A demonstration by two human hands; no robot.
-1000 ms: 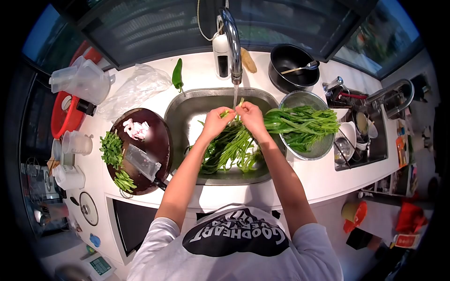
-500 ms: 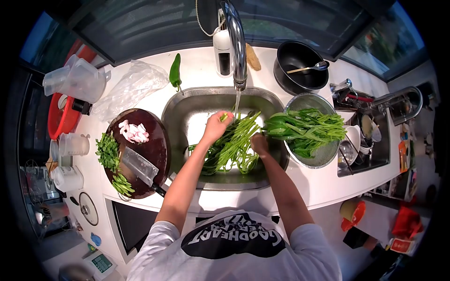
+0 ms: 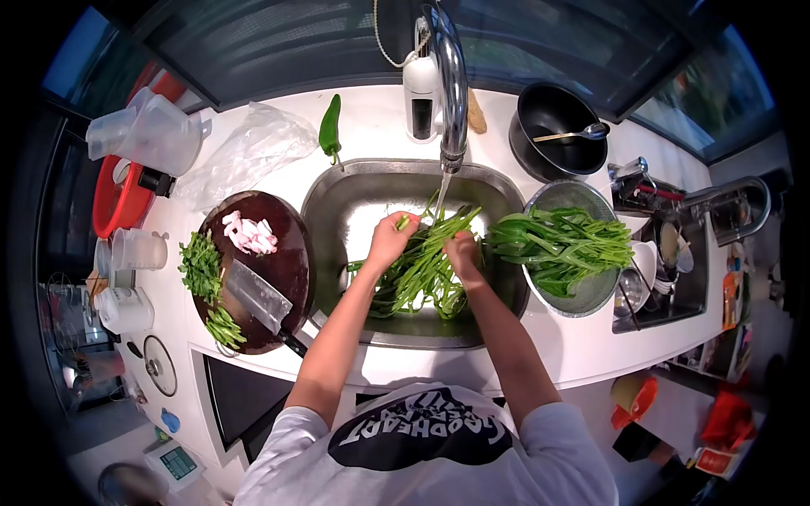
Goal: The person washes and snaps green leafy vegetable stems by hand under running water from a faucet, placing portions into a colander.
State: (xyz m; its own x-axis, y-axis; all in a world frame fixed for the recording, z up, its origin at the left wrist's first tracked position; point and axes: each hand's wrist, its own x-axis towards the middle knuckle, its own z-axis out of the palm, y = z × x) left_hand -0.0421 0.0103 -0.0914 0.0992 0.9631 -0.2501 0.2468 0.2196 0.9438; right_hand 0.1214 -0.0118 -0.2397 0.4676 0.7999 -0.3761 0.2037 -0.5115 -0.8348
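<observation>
Long green leafy vegetable stalks lie in a loose heap in the steel sink. My left hand is over the left part of the heap, closed, with short green stem ends showing between thumb and fingers. On the right, my right hand is closed around some of the stalks; part of its fingers is hidden. Water runs in a thin stream from the curved faucet between and just beyond both hands. Beside the sink, a mesh strainer holds more leafy stalks.
To the left, a dark round cutting board bears a cleaver, pale chopped pieces and cut greens. A green pepper and plastic bag lie behind. A black pot with a spoon stands back right.
The camera view has shifted slightly, moving the scene to the right. My right hand has moved up along the stalks, nearer the water and my left hand. The left hand still pinches green stems.
</observation>
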